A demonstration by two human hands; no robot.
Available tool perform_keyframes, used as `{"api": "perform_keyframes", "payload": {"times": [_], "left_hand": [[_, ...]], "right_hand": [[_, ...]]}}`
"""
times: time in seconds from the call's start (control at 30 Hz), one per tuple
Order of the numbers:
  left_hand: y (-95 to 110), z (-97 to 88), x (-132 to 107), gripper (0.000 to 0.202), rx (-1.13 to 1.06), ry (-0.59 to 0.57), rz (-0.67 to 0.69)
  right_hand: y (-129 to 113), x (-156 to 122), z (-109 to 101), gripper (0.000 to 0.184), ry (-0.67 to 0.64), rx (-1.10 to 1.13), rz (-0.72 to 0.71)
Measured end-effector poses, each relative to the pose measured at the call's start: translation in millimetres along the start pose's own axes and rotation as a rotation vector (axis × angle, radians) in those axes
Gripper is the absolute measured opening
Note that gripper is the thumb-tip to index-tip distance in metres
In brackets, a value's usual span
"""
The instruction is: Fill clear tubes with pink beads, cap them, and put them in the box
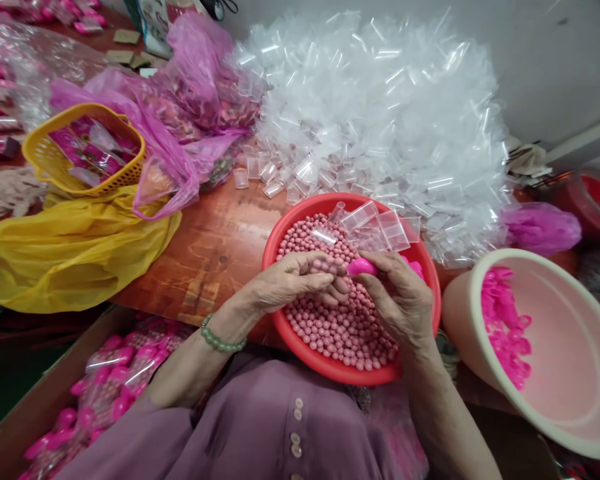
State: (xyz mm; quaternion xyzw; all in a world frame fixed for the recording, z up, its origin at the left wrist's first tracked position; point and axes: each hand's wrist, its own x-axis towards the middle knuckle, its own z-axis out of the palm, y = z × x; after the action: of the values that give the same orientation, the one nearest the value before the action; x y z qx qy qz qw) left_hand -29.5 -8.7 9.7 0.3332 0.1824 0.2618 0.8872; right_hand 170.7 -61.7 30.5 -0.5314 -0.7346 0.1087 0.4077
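Note:
Over a red basin of round pink beads, my two hands work close together. My left hand is closed around a clear plastic tube with pink beads inside, partly covered by the fingers. A bright pink plastic cap is pinched between the thumb and fingers of my right hand, right at the tube's end; whether they touch I cannot tell. Several clear empty tubes lie on the beads at the basin's far side. More bright pink plastic shows behind my right fingers.
A big heap of clear tubes fills the back of the table. At right stands a pale tub holding pink parts. Left are a yellow basket, a yellow bag and a box of filled pink-capped tubes.

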Motion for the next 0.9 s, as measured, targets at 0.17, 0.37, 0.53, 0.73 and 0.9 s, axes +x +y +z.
{"api": "perform_keyframes", "payload": {"times": [0.17,0.37,0.53,0.73,0.9], "left_hand": [[-2.2,-1.5,1.7,0.032,0.06,-0.024,-0.006],[-5.0,-6.7,3.8,0.032,0.087,-0.048,-0.008],[-4.1,-8.2,5.4,0.034,0.037,-0.086,-0.02],[-4.0,-8.4,6.3,0.033,0.039,-0.123,-0.015],[-3.6,-8.5,5.9,0.034,-0.024,-0.079,-0.021]], "right_hand": [[-2.1,9.0,-2.5,0.029,-0.097,0.098,0.077],[0.5,19.1,-1.8,0.029,-0.104,0.177,0.118],[-3.9,32.4,-2.7,0.025,-0.18,0.075,-0.021],[-13.9,45.3,-4.2,0.023,-0.279,-0.013,-0.124],[-12.8,42.8,-23.2,0.027,-0.292,-0.047,-0.115]]}}
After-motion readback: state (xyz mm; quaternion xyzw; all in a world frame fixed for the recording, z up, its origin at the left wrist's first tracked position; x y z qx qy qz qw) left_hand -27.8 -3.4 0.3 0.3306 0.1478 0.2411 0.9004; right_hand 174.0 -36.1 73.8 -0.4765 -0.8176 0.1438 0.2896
